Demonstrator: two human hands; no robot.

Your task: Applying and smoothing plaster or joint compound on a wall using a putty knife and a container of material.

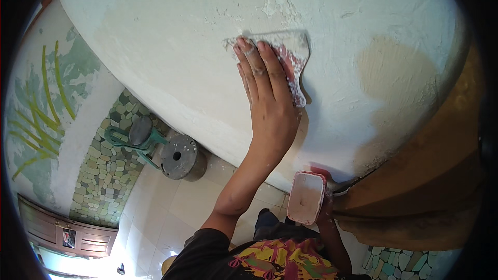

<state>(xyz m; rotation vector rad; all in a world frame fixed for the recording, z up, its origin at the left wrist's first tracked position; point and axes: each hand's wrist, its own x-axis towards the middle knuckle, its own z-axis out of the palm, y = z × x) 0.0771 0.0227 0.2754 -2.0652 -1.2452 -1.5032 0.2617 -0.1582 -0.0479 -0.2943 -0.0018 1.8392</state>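
Observation:
My left hand [272, 98] reaches up against a pale plastered wall [176, 36]. Its fingers lie pressed over a putty spreader [296, 59], a red, wide-edged blade smeared with white filler, whose far edge meets the wall. The thumb is hidden. White filler also sticks to the fingers. Lower down, at the right, my right hand [327, 210] holds a small red rectangular tub [323, 189] against its side. Pale filler coats the tub's inside. Most of the right hand's fingers are hidden behind the tub.
Flaking paint [280, 2] shows above the spreader, and a beige patch [397, 67] marks the wall at right. Brown cloth [415, 197] hangs at lower right. A grey cylindrical drum [181, 158] and a green plastic chair [137, 137] stand on the tiled floor at left.

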